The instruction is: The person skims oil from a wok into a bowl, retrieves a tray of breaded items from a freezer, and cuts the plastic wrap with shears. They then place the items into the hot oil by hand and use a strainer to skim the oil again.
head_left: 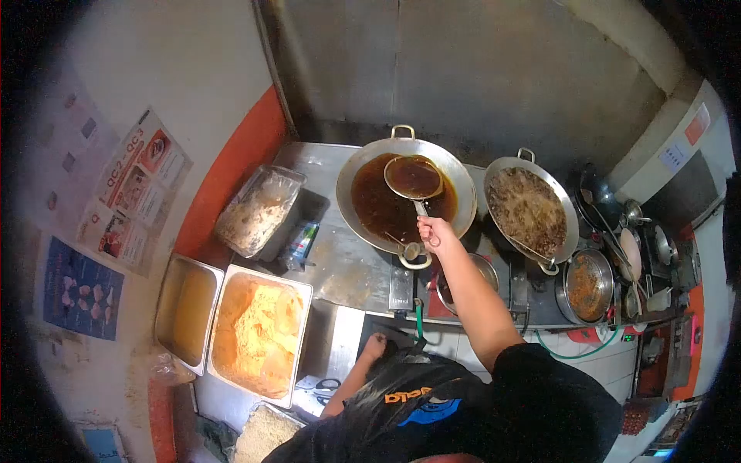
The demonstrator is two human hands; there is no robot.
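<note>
My right hand is closed around the handle of a round strainer. The strainer's bowl overlaps the dark brown oil in a large two-handled wok. At the wok's near rim, beside its handle, lies a small round metal piece. Lower down, my left hand is by the counter's front edge with its fingers curled in; what they hold, if anything, is hidden. Left of it stands a steel pan of orange-tinted flour.
A second wok of bubbling oil stands to the right. Beside it are a round pan with orange crumbs and stacked pans and utensils. At left are a tub of floury pieces and a pan of yellowish liquid.
</note>
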